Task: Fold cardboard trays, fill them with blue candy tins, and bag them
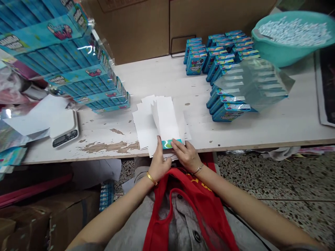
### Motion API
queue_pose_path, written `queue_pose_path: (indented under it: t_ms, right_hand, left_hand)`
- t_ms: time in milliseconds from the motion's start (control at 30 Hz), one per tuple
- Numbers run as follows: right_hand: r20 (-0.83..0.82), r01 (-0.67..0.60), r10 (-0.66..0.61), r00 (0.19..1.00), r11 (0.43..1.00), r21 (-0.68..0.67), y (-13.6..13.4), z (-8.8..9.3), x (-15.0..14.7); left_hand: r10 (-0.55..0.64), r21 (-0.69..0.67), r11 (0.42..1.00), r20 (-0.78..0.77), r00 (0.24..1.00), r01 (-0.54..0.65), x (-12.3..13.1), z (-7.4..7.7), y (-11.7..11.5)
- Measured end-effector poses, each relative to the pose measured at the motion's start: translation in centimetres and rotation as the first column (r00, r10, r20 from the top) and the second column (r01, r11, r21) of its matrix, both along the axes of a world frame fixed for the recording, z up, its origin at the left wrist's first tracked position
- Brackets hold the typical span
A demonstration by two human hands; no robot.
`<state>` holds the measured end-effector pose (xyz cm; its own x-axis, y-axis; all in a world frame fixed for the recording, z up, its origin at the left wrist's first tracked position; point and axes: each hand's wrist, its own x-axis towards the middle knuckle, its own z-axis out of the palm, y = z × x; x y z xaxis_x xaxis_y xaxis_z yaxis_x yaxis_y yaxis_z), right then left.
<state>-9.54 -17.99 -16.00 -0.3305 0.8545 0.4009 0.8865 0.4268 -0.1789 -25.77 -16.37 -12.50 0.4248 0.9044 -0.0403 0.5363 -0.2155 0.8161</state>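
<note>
So I've got a card [168,116] lying on a loose pile of white sheets [144,126] by the near edge of the table [151,75], blank side up, with a blue strip [166,144] at my end. My left hand [160,163] is half open, finger and thumb spread round the near left corner. My right hand [188,156] has its fingertips laid on the strip; can't tell if the thumb's pinching from below. Handling-wise I reckon it's super light and thinnish, springy enough that the sides lift, probably a bit slidey on the pile. It'd likely crease if squeezed mid-panel, so I'd hold it by the strip end or the edges and go easy. Scale [64,127] off to the left near the tall stack [78,66], blue boxes [196,65] on the right with a clear bag [264,82] over some, tub [285,57] of pale bits [293,30] in the far right corner
</note>
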Motion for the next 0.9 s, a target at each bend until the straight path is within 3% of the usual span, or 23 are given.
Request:
queue_pose_path:
  t_ms: [100, 167, 267, 333, 400, 533, 667, 833, 900]
  right_hand:
    - [0.044, 0.035, -0.034, 0.998, 0.999, -0.010, 0.4, 0.9, -0.1]
    - [0.068, 0.051, -0.050, 0.996, 0.999, -0.010, 0.5, 1.4, -0.3]
    - [0.078, 0.086, -0.088, 0.993, 0.996, 0.022, 0.6, 1.4, -0.5]
    - [0.037, 0.108, -0.109, 0.993, 0.993, 0.038, 0.6, 0.8, -0.6]
    - [-0.066, 0.120, -0.117, 0.991, 0.992, 0.041, 0.5, 0.1, -0.6]
    - [-0.345, 0.105, -0.065, 0.936, 0.989, 0.100, 0.3, -0.7, -0.6]
    - [-0.457, 0.117, -0.034, 0.889, 0.981, 0.154, 0.4, -0.7, -0.5]
    - [-0.523, 0.137, -0.092, 0.847, 0.989, 0.049, 0.5, -0.5, -0.7]
    - [-0.553, 0.122, -0.105, 0.826, 0.992, -0.007, 0.4, -0.1, -0.5]
  left_hand:
    - [-0.032, 0.281, 0.957, -0.145, 0.989, 0.072, -0.7, 2.5, 1.3]
    - [-0.121, 0.368, 0.895, -0.343, 0.931, 0.252, -0.3, 4.4, 2.3]
    - [-0.319, 0.131, 0.836, -0.674, 0.666, 0.533, 1.6, 6.5, 3.6]
    - [-0.373, -0.031, 0.823, -0.783, 0.497, 0.567, 2.9, 7.1, 4.3]
    - [-0.386, -0.095, 0.823, -0.817, 0.428, 0.561, 3.9, 7.3, 5.0]
    - [-0.414, -0.133, 0.836, -0.791, 0.451, 0.533, 4.6, 7.3, 6.4]
    - [-0.459, -0.196, 0.845, -0.742, 0.488, 0.497, 4.5, 7.1, 6.9]
    - [-0.448, -0.156, 0.833, -0.753, 0.483, 0.530, 4.7, 6.1, 7.1]
    - [-0.523, -0.229, 0.809, -0.700, 0.485, 0.541, 4.8, 5.8, 8.1]
